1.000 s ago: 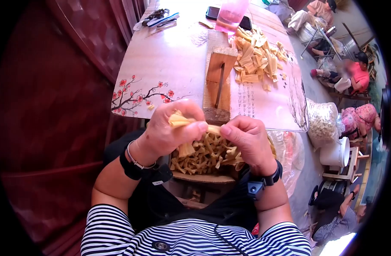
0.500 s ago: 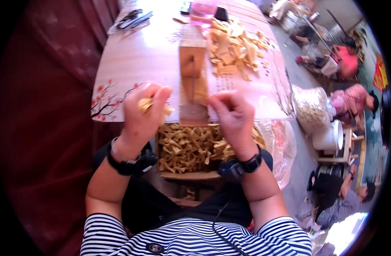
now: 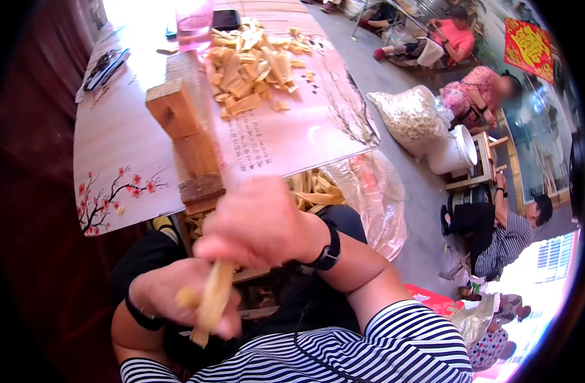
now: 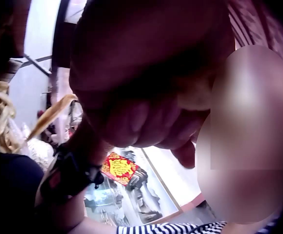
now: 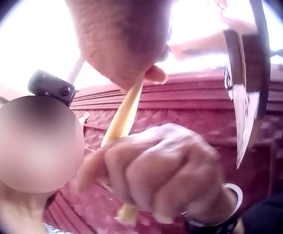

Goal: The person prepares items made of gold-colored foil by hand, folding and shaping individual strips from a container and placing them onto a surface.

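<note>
Low in front of the striped shirt, my left hand (image 3: pixel 184 290) grips pale yellow, flat fibrous strips, with another piece's end poking out beside its fingers. My right hand (image 3: pixel 260 220) is just above and grips the upper end of one strip (image 3: pixel 214 300). That strip (image 5: pixel 124 117) runs slanting between the two hands in the right wrist view, where the left hand (image 5: pixel 166 168) has its fingers curled. The left wrist view is dark and mostly filled by a hand (image 4: pixel 146 92). Beyond the hands, a wooden block (image 3: pixel 174 112) stands on a board at the table's near edge.
A pile of yellow strips (image 3: pixel 254 64) lies on the table (image 3: pixel 299 140), near a pink cup (image 3: pixel 195 29) and a phone (image 3: pixel 226 20). More strips (image 3: pixel 315 190) fill a container below the edge, beside a clear plastic bag (image 3: pixel 375 198). Other people sit to the right.
Both hands have come down and back from the table edge toward the body. The right hand has crossed leftward over the left and now grips a strip. The head view has turned right.
</note>
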{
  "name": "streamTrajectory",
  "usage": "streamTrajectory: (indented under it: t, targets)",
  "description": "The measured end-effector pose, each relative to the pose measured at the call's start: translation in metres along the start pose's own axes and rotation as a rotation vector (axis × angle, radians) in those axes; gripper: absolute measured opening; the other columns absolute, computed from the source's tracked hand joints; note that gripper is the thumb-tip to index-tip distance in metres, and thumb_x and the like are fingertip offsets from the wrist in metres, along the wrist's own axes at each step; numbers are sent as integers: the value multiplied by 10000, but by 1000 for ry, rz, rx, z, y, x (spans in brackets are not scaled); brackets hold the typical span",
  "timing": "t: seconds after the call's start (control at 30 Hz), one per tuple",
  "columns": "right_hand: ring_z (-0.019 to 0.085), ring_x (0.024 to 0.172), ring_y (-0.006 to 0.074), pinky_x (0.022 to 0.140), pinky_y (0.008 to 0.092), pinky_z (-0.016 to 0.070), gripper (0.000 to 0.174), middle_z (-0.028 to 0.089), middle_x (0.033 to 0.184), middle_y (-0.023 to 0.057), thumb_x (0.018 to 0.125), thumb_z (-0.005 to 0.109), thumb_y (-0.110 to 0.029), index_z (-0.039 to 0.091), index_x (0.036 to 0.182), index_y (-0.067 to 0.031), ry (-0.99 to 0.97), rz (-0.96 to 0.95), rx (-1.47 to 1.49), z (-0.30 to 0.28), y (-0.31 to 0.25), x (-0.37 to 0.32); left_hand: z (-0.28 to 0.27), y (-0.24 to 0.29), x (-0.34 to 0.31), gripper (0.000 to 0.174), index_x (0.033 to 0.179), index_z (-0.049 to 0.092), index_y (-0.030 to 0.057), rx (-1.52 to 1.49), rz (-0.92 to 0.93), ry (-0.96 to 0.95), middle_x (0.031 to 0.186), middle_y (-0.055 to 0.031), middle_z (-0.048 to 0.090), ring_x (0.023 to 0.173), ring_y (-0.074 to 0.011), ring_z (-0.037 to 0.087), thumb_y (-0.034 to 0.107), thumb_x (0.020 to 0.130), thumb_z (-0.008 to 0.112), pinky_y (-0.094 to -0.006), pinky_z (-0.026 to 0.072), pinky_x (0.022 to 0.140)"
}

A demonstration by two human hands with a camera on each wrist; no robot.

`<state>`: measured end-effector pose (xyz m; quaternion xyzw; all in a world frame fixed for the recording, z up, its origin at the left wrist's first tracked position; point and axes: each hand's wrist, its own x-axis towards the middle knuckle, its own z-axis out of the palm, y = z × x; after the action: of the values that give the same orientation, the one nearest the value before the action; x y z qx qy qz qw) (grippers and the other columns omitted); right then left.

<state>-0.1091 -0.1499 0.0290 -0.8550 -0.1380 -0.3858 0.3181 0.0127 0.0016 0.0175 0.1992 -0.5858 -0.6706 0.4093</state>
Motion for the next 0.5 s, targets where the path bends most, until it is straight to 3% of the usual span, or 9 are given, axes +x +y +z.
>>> streamTrajectory:
  t: [0.03, 0.07, 0.1, 0.13, 0.17, 0.23, 0.33, 0.4, 0.5]
  targets:
    - [551, 482, 209, 434, 310, 388, 205, 554, 594, 45, 837, 716, -234, 625, 756, -69, 28, 118, -41, 1, 7, -3, -4, -3, 3, 246, 979, 688, -12, 286, 455, 30, 726, -55, 635, 581, -160, 573, 205, 865, 715, -306, 453, 546]
    - [564, 490, 220, 439, 321, 399, 203, 566, 598, 56, 841, 711, -229, 633, 750, -65, 57, 238, -76, 3, 9, -5, 11, 14, -19, 339, 1051, 683, -4, 0, 102, 297, 714, -31, 599, 550, -167, 546, 263, 846, 723, -299, 424, 510]
    - [556, 462, 277, 434, 359, 421, 290, 555, 552, 102, 868, 674, -283, 615, 671, -77, 72, 385, 75, 3, 2, -1, 22, 22, -12, 379, 1055, 687, 15, 361, 78, 628, 682, -24, 563, 532, -169, 524, 305, 815, 731, -290, 401, 492]
    - [568, 475, 199, 455, 318, 428, 271, 574, 574, 84, 909, 628, -267, 654, 734, -62, -10, 416, 204, 9, 2, -8, 28, 26, -4, 420, 1060, 691, 34, 728, 55, 959, 651, -16, 526, 513, -172, 502, 347, 784, 739, -281, 377, 474]
    - [543, 492, 146, 466, 286, 414, 255, 576, 587, 49, 924, 603, -251, 672, 773, -59, -111, 579, 493, 15, -3, -10, 17, 22, -13, 448, 1054, 705, 87, 1291, 38, 891, 646, -12, 488, 500, -168, 471, 371, 711, 756, -279, 347, 461]
    - [435, 559, 31, 492, 202, 339, 226, 550, 641, -43, 938, 565, -216, 705, 866, -55, -383, 1003, 1127, 15, -7, -7, 18, 21, -7, 330, 999, 704, 99, 1454, 110, 900, 666, -20, 513, 536, -152, 492, 288, 737, 767, -274, 353, 476]
    - [398, 539, 32, 482, 183, 286, 136, 560, 683, -59, 881, 630, -172, 702, 872, -58, -341, 1245, 1416, 28, -12, -7, 19, 17, -8, 228, 948, 700, 90, 1533, 226, 918, 784, -49, 584, 611, -181, 562, 190, 756, 772, -290, 415, 517]
    - [433, 557, 38, 480, 174, 290, 178, 583, 768, -42, 784, 738, -151, 668, 916, -54, -229, 1277, 1487, 27, -13, -11, 21, 12, -7, 206, 938, 699, 79, 1618, 242, 983, 851, -73, 618, 654, -204, 607, 182, 772, 762, -309, 468, 550]
    - [538, 608, 50, 545, 166, 435, 153, 674, 912, 41, 910, 620, -96, 622, 1049, -32, 90, 1233, 1239, 22, -15, -3, 7, 7, -13, 239, 930, 711, 53, 1617, 340, 1123, 1009, -144, 655, 723, -231, 662, 156, 730, 791, -302, 529, 590]
